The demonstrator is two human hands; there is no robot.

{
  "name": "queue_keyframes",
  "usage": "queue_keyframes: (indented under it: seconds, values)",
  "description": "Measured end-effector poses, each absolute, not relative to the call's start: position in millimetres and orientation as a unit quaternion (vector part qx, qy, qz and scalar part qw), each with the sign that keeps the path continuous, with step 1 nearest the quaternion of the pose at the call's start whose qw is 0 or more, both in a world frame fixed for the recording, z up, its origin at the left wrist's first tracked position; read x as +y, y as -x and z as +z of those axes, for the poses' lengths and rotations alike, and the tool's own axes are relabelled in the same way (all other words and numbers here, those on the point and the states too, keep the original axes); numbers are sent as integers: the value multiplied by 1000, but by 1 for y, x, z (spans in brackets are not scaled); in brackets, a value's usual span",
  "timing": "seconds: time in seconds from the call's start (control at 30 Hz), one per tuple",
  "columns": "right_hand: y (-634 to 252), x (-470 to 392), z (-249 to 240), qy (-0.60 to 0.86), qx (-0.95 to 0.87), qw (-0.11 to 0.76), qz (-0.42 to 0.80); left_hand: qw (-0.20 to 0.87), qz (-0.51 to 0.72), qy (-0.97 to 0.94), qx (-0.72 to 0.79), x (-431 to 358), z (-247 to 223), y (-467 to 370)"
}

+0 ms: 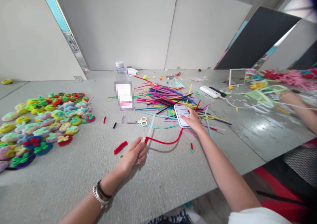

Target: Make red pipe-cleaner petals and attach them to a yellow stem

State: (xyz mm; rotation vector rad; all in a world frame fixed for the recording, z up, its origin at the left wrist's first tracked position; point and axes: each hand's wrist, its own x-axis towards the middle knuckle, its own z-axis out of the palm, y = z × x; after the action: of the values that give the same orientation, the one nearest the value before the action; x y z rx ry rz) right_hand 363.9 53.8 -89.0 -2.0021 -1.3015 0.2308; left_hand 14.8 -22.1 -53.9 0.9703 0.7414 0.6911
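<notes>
My left hand (135, 154) pinches one end of a red pipe cleaner (164, 143) above the table's front half. That pipe cleaner sags and runs right to the lower edge of a phone (182, 115). My right hand (193, 119) is closed on the phone, its thumb over the lit screen. Beneath and behind the phone lies a pile of pipe cleaners (163, 97) in many colours. Scissors (138, 121) with white handles lie left of the pile. A short, thick red piece (120, 147) rests just left of my left hand.
Many fuzzy flowers (47, 121) cover the left side. Behind the scissors stands a bottle (120, 70). A white power bank (210, 92) with a cable lies right of the pile. Another person's arm (299, 108) reaches in at the far right. Grey panels (119, 26) close off the back.
</notes>
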Motion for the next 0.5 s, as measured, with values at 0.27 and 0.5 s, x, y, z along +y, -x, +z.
queue_keyframes:
  seconds: [0.27, 0.5]
  values:
    - [-372, 56, -84, 774, -485, 376, 154, 766, 315, -444, 341, -22, -54, -15]
    - [-388, 34, -71, 702, -537, 376, 278, 764, 315, -453, 335, -21, -56, -14]
